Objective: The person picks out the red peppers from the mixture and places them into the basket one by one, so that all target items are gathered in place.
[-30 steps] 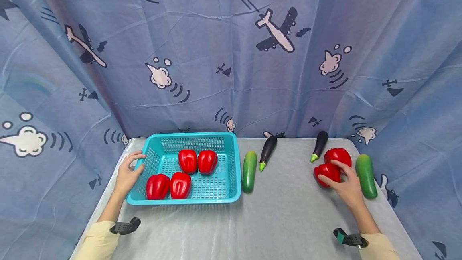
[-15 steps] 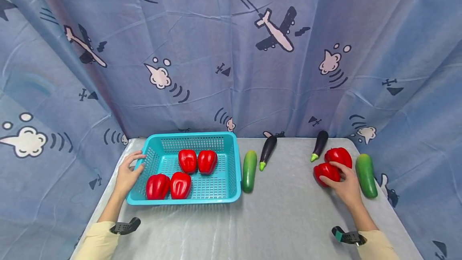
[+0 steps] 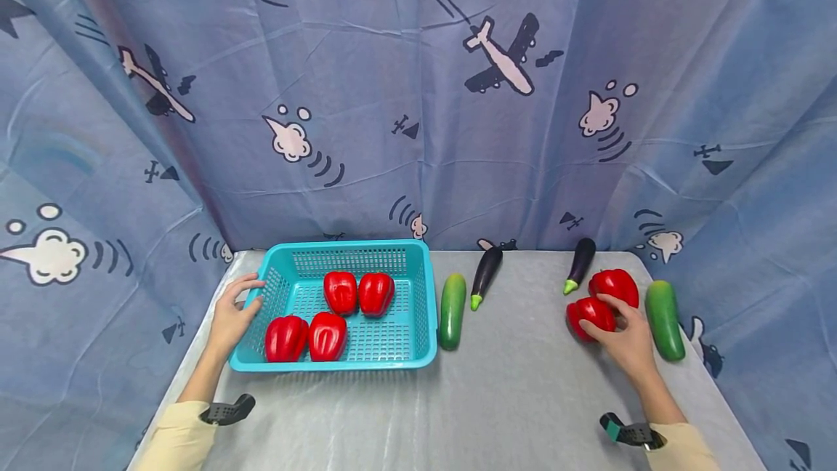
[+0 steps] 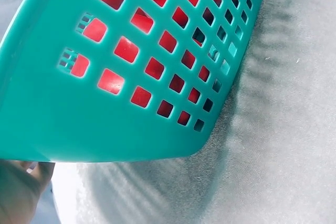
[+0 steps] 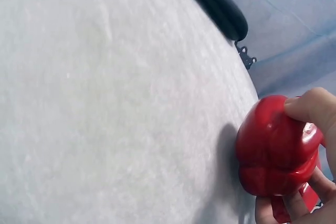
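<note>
My right hand (image 3: 629, 336) holds a red bell pepper (image 3: 586, 318) at the right of the table, thumb on one side and fingers on the other. In the right wrist view this bell pepper (image 5: 270, 148) sits in the grip with its shadow on the cloth beside it. Another red bell pepper (image 3: 615, 285) lies just behind. At the far left, my left hand (image 3: 230, 317) grips the left rim of a turquoise plastic basket (image 3: 333, 365). Several red bell peppers (image 3: 327, 336) lie inside that basket. The left wrist view shows mostly its perforated wall (image 4: 100, 124); most of the hand's fingers are hidden there.
A green cucumber (image 3: 453, 311) lies along the basket's right side, with an eggplant (image 3: 487, 276) beside it. A second eggplant (image 3: 579, 266) lies at the back right. Another cucumber (image 3: 664, 321) is right of my right hand. A blue patterned curtain (image 3: 418, 107) hangs behind the table.
My right hand and the bell pepper it holds have shifted very slightly left, opening a little distance from the pepper behind. The left hand and basket have stayed put.
</note>
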Motion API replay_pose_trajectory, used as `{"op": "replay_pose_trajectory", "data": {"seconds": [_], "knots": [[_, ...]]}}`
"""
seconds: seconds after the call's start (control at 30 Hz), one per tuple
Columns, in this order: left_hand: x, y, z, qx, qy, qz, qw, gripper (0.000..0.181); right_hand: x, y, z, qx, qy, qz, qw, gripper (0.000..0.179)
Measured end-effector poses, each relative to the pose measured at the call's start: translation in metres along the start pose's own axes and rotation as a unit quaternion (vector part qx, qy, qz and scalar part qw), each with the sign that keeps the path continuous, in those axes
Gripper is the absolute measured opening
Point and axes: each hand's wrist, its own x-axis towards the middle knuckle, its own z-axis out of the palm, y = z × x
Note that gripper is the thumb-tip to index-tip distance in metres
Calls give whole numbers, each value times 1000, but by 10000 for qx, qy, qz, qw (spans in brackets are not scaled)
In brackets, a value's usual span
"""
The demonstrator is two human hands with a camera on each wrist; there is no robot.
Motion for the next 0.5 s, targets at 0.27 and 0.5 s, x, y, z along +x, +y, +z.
{"op": "replay_pose_trajectory", "data": {"seconds": [0.27, 0.5], "knots": [[-1, 0, -1, -80, -22, -43, 10000, 27, -7, -17, 2, 403, -129, 406, 9983, 69], [1, 0, -1, -43, -55, -95, 9999, 28, -11, -24, 6, 1409, -581, 940, 9838, 67]]}}
